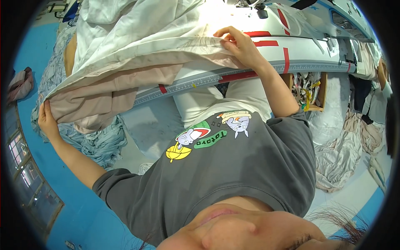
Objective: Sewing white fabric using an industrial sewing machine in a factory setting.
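A long length of white and pale pink fabric (125,62) stretches between my two hands across the sewing machine table (308,48). At the far left, my left hand (48,118) grips the fabric's edge, with the thumb and fingers closed on it. My right hand (237,46) pinches the same folded edge near the middle of the table, just short of the sewing machine's needle area (261,11). Between the hands the edge runs in a fairly taut, slightly curved line. The pink side hangs over the table's front edge.
A measuring tape strip (308,67) runs along the table's front edge, with red tape marks (286,60) nearby. Below right hangs an open wooden drawer (318,93) of small items. Heaps of blue-grey cloth (102,141) and pale cloth (341,158) lie on either side. Another person's arm (381,75) shows at far right.
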Demonstrator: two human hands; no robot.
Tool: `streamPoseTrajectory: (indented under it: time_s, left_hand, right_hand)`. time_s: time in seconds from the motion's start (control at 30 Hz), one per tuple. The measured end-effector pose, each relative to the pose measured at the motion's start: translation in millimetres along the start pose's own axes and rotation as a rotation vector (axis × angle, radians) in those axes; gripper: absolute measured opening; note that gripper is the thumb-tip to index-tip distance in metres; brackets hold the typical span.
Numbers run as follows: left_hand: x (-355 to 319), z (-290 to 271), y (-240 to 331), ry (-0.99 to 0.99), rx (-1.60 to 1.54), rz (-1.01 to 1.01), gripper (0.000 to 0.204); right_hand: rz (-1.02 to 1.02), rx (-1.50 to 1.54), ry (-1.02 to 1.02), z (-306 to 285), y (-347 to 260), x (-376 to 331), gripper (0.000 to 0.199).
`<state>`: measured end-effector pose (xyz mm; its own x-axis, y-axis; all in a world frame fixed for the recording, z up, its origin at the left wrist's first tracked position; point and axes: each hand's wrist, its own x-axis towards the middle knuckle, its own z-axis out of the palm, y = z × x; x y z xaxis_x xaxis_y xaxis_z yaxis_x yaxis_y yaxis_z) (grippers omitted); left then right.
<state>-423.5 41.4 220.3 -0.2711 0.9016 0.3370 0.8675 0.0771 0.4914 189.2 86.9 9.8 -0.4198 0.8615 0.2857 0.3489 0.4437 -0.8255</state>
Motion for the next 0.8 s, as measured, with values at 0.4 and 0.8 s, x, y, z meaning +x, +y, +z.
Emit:
streamPoseTrajectory:
  time_s: [0.4,0.8]
  left_hand:
    - [22.4,21.9,-10.8,-0.005,0.067,0.026,0.031]
    - [21.7,14.3,-29.7,-0.024,0.1,-0.034,0.032]
  right_hand:
    - [-0.285,-0.548,0.096,33.7,0.3,-42.9,0.034]
    - [-0.172,-0.538,0.017,25.4,-7.4,-35.1,0.06]
